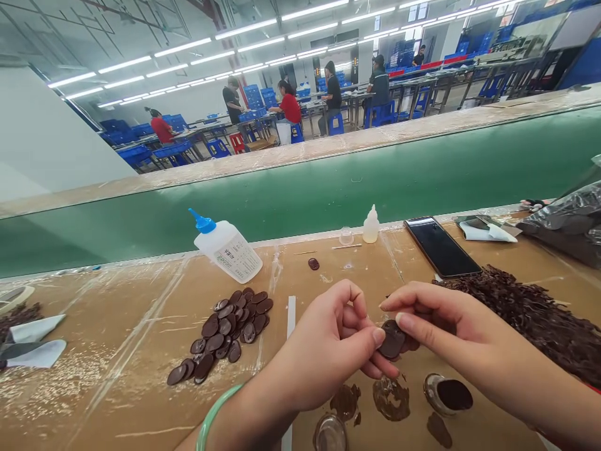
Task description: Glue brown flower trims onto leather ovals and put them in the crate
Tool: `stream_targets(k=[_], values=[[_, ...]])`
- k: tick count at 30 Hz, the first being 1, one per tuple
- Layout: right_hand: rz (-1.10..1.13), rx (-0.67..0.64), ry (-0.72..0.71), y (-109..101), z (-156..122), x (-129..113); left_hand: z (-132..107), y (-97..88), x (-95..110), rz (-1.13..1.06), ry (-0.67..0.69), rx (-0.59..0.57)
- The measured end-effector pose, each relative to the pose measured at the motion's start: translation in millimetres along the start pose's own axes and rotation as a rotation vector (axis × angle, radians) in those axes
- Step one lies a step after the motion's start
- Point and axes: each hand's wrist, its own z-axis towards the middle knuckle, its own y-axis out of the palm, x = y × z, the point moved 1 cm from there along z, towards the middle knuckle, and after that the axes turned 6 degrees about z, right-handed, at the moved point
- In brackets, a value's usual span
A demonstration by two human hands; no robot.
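A dark brown oval disc (392, 341) is held between both hands above the front of the table. My left hand (340, 332) is closed, its thumb pressing the near side of the disc, with fingers behind it. My right hand (434, 319) pinches the opposite edge between thumb and fingers. Below them, dark brown smears (392, 399) mark the table. A small glass jar (448, 394) with a dark brown top surface stands there, as does another glass jar (330, 432). Left of my hands lies a pile of similar oval discs (230, 326); a single disc (313, 264) lies farther back.
A white bottle with a blue nozzle (228, 250), a small dropper bottle (370, 225) and a phone (442, 246) lie or stand at the back. Dark brown shreds (526, 313) are heaped right. Beyond the table runs a green belt (300, 194); several people work farther off.
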Motion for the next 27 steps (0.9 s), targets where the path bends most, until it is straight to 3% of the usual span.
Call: stream_targets(k=[6, 15, 22, 25, 27], values=[[-0.107, 0.017, -0.058, -1.1, -10.9, -3.0, -8.5, 4.9, 3.5, 0.028, 0.003, 0.034], [0.092, -0.069, 0.119, 3.5, -13.2, -8.9, -15.9, 7.7, 4.3, 0.189, 0.041, 0.092], [0.176, -0.079, 0.158, 7.9, -6.9, -4.6, -12.3, 11.0, -2.0, 0.242, 0.07, 0.078], [0.051, -0.011, 0.059, -0.8, -6.6, -2.7, -0.8, -4.2, -3.8, 0.304, 0.14, 0.084], [-0.061, 0.122, -0.025, -12.9, -9.8, -2.1, 12.6, -27.6, -5.9, 0.41, 0.16, 0.177]])
